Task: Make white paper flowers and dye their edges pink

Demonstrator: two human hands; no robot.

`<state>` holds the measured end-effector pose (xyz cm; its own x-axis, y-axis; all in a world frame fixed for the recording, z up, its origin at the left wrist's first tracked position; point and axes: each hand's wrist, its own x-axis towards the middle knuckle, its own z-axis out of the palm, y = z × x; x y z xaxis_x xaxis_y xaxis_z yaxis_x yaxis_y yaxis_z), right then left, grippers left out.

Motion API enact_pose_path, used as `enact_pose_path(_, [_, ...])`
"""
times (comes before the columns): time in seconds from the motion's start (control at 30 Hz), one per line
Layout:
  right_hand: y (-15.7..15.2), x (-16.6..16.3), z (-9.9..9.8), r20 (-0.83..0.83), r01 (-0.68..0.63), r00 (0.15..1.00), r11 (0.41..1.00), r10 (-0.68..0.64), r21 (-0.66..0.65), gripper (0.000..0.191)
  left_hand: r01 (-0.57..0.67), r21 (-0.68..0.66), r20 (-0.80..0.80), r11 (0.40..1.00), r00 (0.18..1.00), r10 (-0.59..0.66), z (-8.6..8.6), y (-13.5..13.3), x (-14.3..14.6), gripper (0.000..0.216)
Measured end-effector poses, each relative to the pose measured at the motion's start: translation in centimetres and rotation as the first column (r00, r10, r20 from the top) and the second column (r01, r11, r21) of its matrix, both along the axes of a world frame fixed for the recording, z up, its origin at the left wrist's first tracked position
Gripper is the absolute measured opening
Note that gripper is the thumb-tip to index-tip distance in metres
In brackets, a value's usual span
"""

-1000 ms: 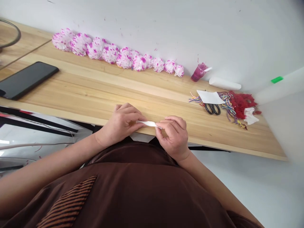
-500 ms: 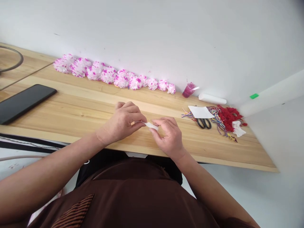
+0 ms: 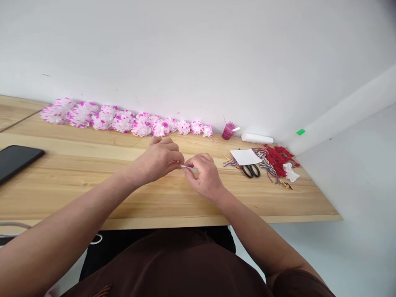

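Between my two hands, above the wooden table, is a small folded strip of white paper point(image 3: 189, 168). My left hand point(image 3: 162, 159) pinches its left end with thumb and fingertips. On the other side my right hand point(image 3: 203, 174) grips it between thumb and curled fingers, which hide most of the strip. The hands are almost touching. Behind them, along the wall, stands a row of crinkled white paper flowers point(image 3: 161, 127) with magenta tips.
A cup of magenta liquid point(image 3: 228, 131) and a white roll point(image 3: 257, 138) stand by the wall. To the right lie a white sheet point(image 3: 246, 156), black-handled scissors point(image 3: 251, 170), coloured cords point(image 3: 269, 165), red crumpled material point(image 3: 280, 159) and white tissue point(image 3: 291, 172). A black phone point(image 3: 18, 161) lies left.
My hands have drawn closer together, and less of the white strip shows between them. The camera view has tilted up and turned right. The things on the table have stayed put.
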<state>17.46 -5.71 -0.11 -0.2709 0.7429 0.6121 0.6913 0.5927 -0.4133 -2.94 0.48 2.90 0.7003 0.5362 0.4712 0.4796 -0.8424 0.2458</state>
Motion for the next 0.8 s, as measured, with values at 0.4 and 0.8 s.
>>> enact_pose_path(0.4, [1.3, 0.6, -2.2, -0.061, -0.044, 0.997, 0.991, 0.036, -0.128, 0.005, 0.063, -0.199, 0.127, 0.978, 0.991, -0.038, -3.0, 1.0, -0.1, 0.019])
enact_pose_path(0.8, [1.0, 0.8, -1.9, -0.099, 0.008, 0.995, 0.999, -0.011, -0.038, 0.007, 0.095, -0.258, 0.197, 0.961, 0.979, -0.044, -2.7, 0.8, -0.3, 0.012])
